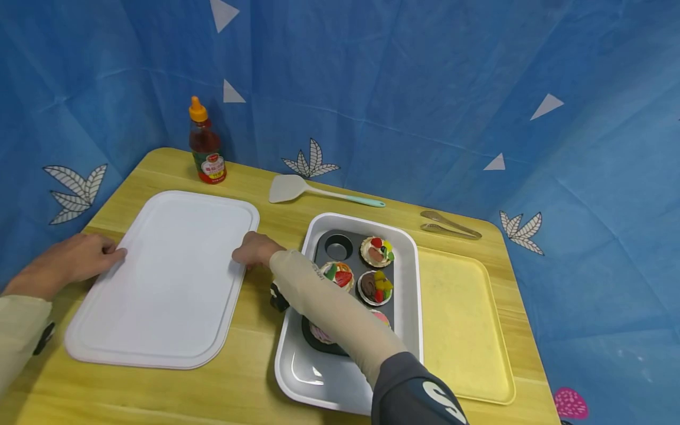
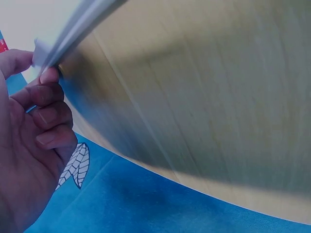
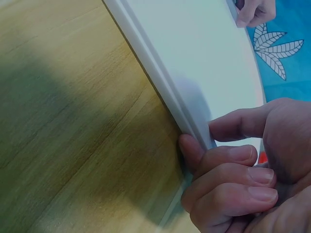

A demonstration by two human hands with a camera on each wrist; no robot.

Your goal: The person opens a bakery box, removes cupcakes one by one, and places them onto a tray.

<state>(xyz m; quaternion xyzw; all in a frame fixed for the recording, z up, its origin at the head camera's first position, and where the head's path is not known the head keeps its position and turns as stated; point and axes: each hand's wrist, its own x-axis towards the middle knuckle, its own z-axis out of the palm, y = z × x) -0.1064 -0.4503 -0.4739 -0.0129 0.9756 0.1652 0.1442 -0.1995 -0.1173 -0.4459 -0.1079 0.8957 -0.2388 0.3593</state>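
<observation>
White panel (image 1: 164, 283): occupying the left of the bench (image 1: 249, 366); the left hand (image 1: 85, 257) and right hand (image 1: 255, 249) are each pinching a side edge in their grip.
White tray (image 1: 406, 289): standing right of the panel, holding a muffin pan (image 1: 352, 237) with tarts (image 1: 376, 252); the right forearm (image 1: 334, 307) is crossing over it.
Far edge: a sauce bottle (image 1: 207, 147) is standing; a spatula (image 1: 287, 188) and tongs (image 1: 450, 226) are lying.
Right side: a yellow tray (image 1: 459, 330) is lying beside the white tray.
Gap: a bench strip is separating panel and white tray.
Backdrop: blue cloth (image 1: 398, 71) is hanging behind.

Blue bkgd cloth (image 1: 435, 71), wd tbl (image 1: 252, 360)
</observation>
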